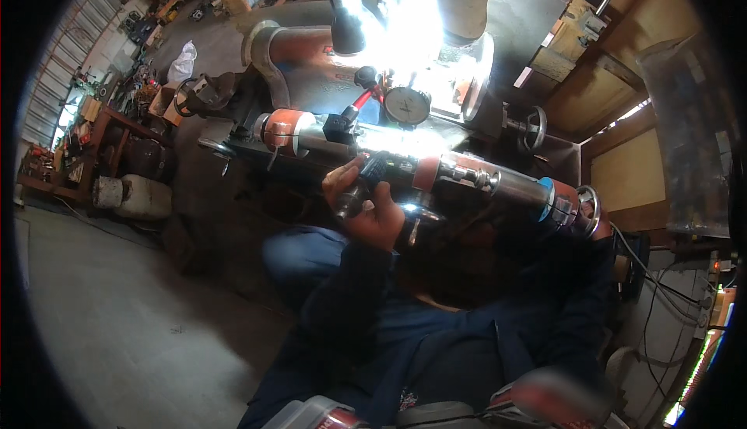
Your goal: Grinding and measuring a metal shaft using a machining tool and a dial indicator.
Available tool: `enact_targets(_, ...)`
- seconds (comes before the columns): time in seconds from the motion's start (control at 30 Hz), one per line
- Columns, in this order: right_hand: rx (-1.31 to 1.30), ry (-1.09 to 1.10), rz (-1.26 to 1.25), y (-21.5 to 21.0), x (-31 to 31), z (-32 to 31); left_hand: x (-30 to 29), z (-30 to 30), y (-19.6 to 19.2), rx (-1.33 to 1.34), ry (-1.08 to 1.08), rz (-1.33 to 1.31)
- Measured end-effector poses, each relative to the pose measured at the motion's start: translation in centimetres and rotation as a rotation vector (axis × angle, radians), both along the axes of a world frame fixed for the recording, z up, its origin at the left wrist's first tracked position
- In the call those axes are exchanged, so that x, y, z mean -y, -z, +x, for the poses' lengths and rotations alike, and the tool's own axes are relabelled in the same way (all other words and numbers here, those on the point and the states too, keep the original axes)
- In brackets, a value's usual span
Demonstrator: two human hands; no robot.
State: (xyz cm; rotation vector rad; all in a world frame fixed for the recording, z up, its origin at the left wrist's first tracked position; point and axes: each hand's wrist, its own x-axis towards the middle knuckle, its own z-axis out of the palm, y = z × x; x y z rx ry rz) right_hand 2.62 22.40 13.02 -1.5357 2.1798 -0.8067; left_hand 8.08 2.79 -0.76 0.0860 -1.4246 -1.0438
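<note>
My left hand (381, 220) is closed round a dark metal cylindrical part (355, 199). A ribbed dark knob (374, 167) sits just above its fingers, against the machine. Above it, a round dial gauge (408, 105) hangs on a holder with a red arm (359, 105), which rises from a black block (340, 128) on the long machine slide. At the right end of the slide, my right hand (601, 227) is beside the metal handwheel (589, 210); its fingers are mostly hidden. Orange-painted collars (286, 132) band the slide.
A bright lamp (348, 18) glares over the large pipe-like casting (307, 63) behind the slide. Another handwheel (535, 129) stands at the back right. A gas cylinder (148, 197) lies at left beside a cluttered rack (101, 149). Cables (657, 289) hang at right.
</note>
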Motion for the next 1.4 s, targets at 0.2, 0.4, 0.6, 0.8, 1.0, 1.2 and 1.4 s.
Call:
enact_targets(0.2,0.166,0.698,-0.031,14.1,-16.6,-3.7,0.6,0.5,0.7,0.040,0.018,-0.030)
enact_targets(0.4,0.617,0.980,-0.624,18.5,-27.3,-5.9,-1.5,-0.5,1.5,0.014,0.008,0.066)
enact_targets(0.6,0.160,0.891,-0.350,17.8,-27.4,-5.2,-0.5,0.0,1.1,0.026,-0.069,-0.158)
enact_targets(0.8,0.287,0.962,-0.417,18.4,-27.7,-5.2,-0.7,0.7,0.8,0.304,0.093,-0.089)
enact_targets(1.0,0.086,1.099,0.012,17.2,-27.3,-4.7,-0.6,0.0,0.4,-0.012,-0.082,-0.067)
enact_targets(1.2,0.269,1.053,0.087,20.9,-31.1,-2.1,-0.8,-0.1,0.4,-0.057,-0.056,-0.018)
enact_targets(1.4,0.332,0.900,-0.031,12.2,-28.8,2.0,0.3,0.8,0.5,-0.007,-0.009,-0.053)
